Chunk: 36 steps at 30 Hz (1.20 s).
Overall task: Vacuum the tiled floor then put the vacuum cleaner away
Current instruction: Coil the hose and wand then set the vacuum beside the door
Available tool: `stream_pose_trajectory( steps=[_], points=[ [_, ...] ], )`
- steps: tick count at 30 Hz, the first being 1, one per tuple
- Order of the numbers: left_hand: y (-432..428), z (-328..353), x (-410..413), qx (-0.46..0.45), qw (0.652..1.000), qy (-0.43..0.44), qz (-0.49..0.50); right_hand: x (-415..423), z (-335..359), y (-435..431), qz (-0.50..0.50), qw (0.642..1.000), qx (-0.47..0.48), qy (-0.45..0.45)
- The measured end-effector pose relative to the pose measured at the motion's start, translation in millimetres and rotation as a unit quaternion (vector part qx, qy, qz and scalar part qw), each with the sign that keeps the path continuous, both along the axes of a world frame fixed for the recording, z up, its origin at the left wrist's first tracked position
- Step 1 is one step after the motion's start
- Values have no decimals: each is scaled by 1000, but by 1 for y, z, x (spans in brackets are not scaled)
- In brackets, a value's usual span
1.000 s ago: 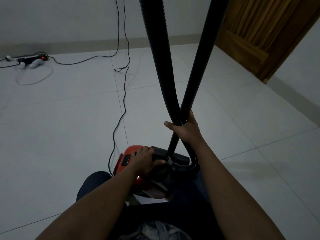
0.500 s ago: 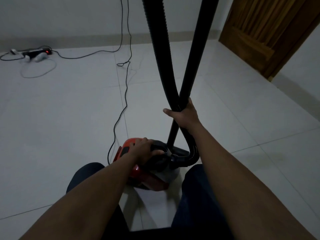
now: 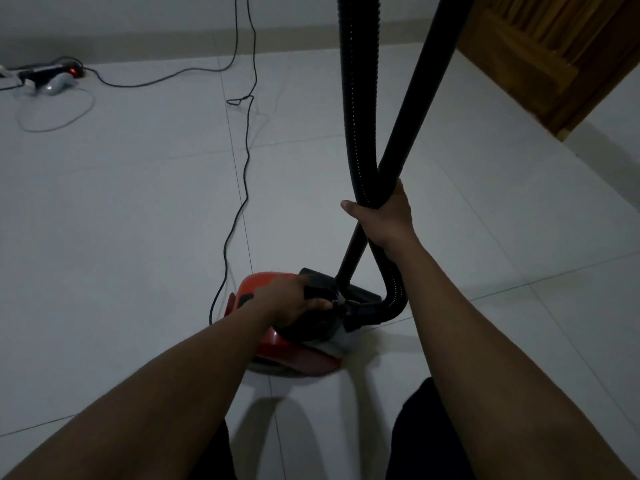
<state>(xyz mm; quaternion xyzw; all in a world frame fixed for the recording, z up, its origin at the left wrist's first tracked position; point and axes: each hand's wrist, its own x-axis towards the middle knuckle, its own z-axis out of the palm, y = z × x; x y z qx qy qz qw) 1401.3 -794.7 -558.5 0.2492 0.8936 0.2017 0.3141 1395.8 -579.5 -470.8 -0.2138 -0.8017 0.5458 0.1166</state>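
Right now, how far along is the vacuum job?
Vacuuming looks finished: the right hand clamps the ribbed hose and wand bundled upright, off the floor. In hand: the left hand grips the handle of the red vacuum cleaner, apparently to carry it. Left: the cord trails loose towards the lit power strip, apparently not unplugged, and the vacuum isn't stored.

Both bare arms reach forward and down; left hand [image 3: 291,301] curled closed low, right hand [image 3: 382,216] fisted higher.
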Motion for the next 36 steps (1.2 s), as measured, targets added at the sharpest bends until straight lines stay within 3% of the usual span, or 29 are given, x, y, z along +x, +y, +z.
stream_pose_trajectory(
  steps=[8,17,22,30,36],
  points=[
    [-2,91,3,13,994,-92,55,-2,97,4,-9,999,-2,-38],
    [19,332,-22,13,990,-122,62,-30,340,26,-3,998,-27,-55],
    [53,443,-63,-1,991,-121,54,-61,442,64,-10,998,-40,-56],
    [166,528,-167,-20,991,-112,67,-164,522,177,-6,998,-52,-34],
    [268,564,-280,7,992,-80,99,-289,576,268,14,999,-36,-13]
  ],
)
